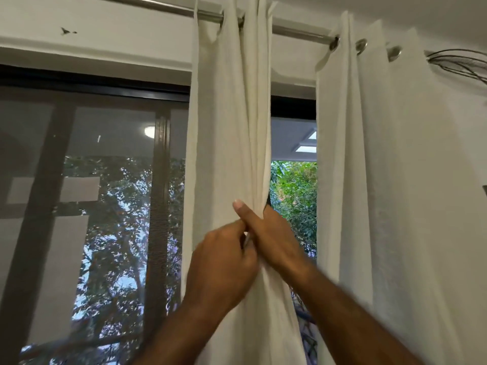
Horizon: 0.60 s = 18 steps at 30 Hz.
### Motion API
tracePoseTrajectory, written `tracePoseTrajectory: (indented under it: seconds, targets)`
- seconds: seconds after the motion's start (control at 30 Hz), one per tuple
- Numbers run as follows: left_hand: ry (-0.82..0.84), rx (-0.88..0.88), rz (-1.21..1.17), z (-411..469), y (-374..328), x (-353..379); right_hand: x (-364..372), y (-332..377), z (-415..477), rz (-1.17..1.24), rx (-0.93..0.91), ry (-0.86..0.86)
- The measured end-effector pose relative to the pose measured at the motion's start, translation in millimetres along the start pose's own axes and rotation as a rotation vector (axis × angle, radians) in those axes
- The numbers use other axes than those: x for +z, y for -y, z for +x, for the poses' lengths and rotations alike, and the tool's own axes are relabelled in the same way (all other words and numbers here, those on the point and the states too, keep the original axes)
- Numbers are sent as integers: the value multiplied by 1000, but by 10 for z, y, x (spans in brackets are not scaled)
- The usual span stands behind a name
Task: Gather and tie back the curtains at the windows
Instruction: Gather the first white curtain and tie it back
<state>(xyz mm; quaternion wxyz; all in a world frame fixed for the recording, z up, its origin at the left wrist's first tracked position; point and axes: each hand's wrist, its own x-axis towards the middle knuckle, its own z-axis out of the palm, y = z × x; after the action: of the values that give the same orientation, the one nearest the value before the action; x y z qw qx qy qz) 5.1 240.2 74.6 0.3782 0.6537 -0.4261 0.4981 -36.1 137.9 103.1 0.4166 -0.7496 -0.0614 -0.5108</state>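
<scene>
Fingers of the left hand (224,262) curl tight and pinch the folds of the gathered curtain (232,127), touching the right hand (274,238), which wraps the bunch from the right with its thumb across the front. The cloth rises from both hands to the rod (297,31). A second curtain (395,180) hangs apart, right of the window (105,180).
</scene>
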Motion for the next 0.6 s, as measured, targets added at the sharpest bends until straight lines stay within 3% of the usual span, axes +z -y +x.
tracePoseTrajectory:
  seconds: [0.07, 0.17, 0.3, 0.5, 0.6]
  targets:
    - [-17, -20, -57, -3, 38, 2, -107, -41, 17, -72, 14, -61]
    - [-205, -123, 198, 9, 332, 22, -266, -100, 11, -121, 69, -128]
    - [-94, -362, 310, -75, 662, 73, -378, -192, -16, -143, 125, -101]
    - [-72, -452, -160, -152, 690, 37, -358, -280, -13, -241, 103, -145]
    - [3, -344, -173, -200, 416, 105, -139, -261, -35, -371, 43, -103]
